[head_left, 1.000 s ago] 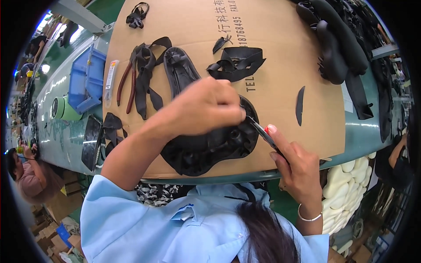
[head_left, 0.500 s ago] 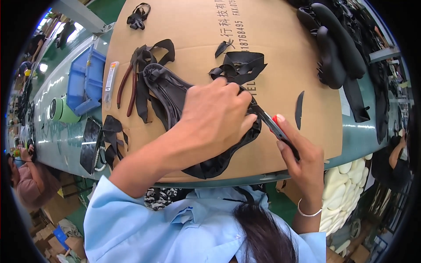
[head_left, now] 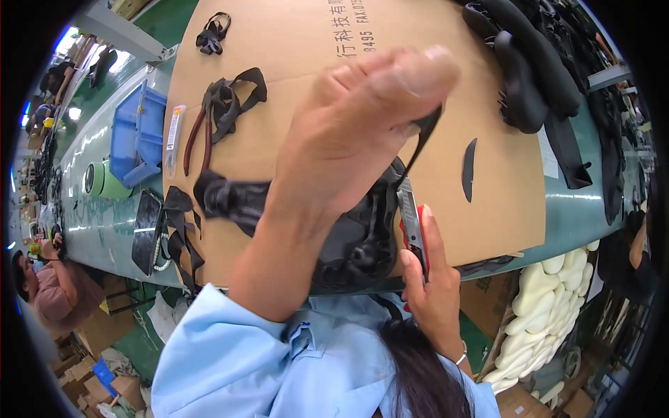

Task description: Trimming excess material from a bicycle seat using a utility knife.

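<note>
My left hand (head_left: 355,132) is raised over the cardboard sheet (head_left: 502,216), fingers pinched on a thin black strip (head_left: 422,143) that runs down to a padded black piece (head_left: 355,247). That piece lies at the near edge of the table, partly hidden under my left forearm. In my right hand (head_left: 433,289) is a utility knife (head_left: 412,223) with red parts and its blade out. The blade tip is beside the piece's right edge, close to the strip's lower end; whether it touches cannot be made out.
Black scraps (head_left: 233,104), red-handled pliers (head_left: 195,143) and a slim plastic case (head_left: 174,136) lie on the left. Beyond stand a blue bin (head_left: 132,136) and a green roll (head_left: 101,179). Black padded pieces (head_left: 519,83) pile up at right, above pale foam pieces (head_left: 550,296). People work on both sides.
My left hand has risen and moved up and right, drawing the strip away from the black piece. The piece has turned and shifted nearer me. My right hand and knife have moved left and closer.
</note>
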